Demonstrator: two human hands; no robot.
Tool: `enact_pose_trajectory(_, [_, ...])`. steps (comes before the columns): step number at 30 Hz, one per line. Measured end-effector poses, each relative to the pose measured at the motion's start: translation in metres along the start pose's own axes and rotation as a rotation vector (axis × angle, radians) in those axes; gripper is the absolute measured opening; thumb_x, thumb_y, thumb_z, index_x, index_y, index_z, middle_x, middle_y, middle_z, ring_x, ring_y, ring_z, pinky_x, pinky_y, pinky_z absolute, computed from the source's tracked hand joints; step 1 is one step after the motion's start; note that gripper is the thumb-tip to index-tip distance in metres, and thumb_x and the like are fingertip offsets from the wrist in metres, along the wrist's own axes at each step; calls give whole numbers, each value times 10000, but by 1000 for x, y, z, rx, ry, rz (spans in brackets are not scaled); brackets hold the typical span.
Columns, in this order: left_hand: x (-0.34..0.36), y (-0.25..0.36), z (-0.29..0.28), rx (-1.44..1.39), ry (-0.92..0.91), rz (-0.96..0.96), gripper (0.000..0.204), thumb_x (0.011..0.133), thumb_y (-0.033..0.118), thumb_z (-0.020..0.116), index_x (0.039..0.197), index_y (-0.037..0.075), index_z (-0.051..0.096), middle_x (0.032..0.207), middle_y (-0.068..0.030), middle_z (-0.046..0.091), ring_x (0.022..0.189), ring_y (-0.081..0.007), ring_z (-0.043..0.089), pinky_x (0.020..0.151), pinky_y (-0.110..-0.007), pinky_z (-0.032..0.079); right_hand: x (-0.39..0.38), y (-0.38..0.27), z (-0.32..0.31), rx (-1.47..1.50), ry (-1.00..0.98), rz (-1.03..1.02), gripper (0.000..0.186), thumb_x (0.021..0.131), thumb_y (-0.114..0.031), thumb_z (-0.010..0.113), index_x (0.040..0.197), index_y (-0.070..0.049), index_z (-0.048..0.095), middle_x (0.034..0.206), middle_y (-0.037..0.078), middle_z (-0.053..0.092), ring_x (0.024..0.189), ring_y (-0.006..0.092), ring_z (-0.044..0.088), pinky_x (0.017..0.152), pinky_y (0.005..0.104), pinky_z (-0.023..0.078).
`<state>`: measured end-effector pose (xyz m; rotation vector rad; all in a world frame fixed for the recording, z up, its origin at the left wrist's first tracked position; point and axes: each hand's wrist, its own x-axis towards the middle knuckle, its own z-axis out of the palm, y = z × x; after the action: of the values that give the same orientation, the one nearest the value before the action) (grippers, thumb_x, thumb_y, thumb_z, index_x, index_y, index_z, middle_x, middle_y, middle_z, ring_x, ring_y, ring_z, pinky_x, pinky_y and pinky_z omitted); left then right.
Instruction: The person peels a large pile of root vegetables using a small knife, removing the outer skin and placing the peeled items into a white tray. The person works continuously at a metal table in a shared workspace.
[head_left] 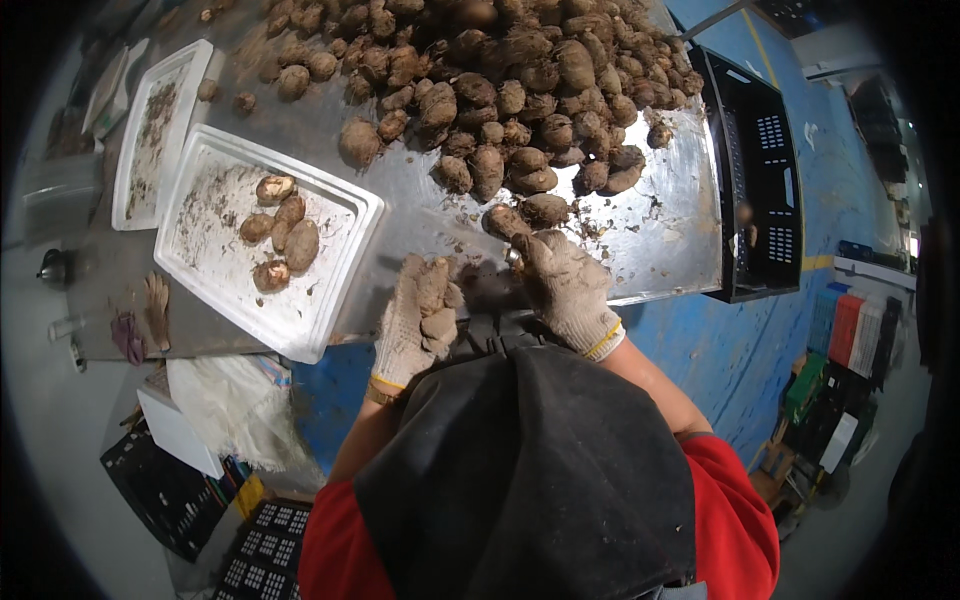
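Note:
Both my hands wear dirty knit gloves at the table's near edge. My left hand point(416, 318) is closed, its soiled fingers curled inward; what lies in them, if anything, I cannot make out. My right hand point(572, 292) is wrapped round a small hand tool point(514, 259); only a bit of brass-coloured metal shows at the fingers. Just beyond the right hand lie single brown taro roots point(545, 209), in front of a large heap of taro point(520, 95). To the left, a white tray point(342, 262) holds several taro with pale cut ends.
The metal table point(672, 205) carries scattered soil crumbs. A second white tray point(127, 195) with dirt stands at the far left. Beyond the right edge is a black crate point(714, 150). Spare gloves point(157, 310) lie at the left, above a white sack point(235, 400).

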<state>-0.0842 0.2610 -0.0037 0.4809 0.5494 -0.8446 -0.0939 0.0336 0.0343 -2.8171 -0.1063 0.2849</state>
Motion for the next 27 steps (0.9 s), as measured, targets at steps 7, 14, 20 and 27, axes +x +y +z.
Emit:
enact_pose_trajectory(7, [8,-7,-21,-61,-61,101,410,1066,446,369,1081,95,582,853,-63,600,431,-100,330,367,-264,226,-2,-9,-2,15,-30,-224,421,823,-199,693,1236,-238,621,1129,37,639,949,270,672,727,408,562])
enact_pose_trajectory(14, [3,-17,-9,199,132,211,443,1055,464,406,1229,100,590,955,-89,658,512,-118,489,403,-236,348,-7,-8,-4,46,-93,-106,450,831,-217,698,1267,-226,589,1103,60,624,934,292,668,723,423,547])
enact_pose_trajectory(20, [-13,-8,-11,68,158,169,465,1035,495,436,1275,121,572,1104,-95,662,771,-193,641,471,-246,460,-7,10,8,144,-140,95,520,804,-211,745,1293,-193,569,1060,91,628,941,301,661,750,410,535])
enact_pose_trajectory(27, [26,-18,-84,-174,-341,118,441,1036,415,453,1319,90,546,1186,-72,674,949,-239,641,536,-333,510,-6,-6,-8,215,-45,-291,485,846,-245,697,1310,-188,571,1059,84,634,972,302,652,783,414,532])
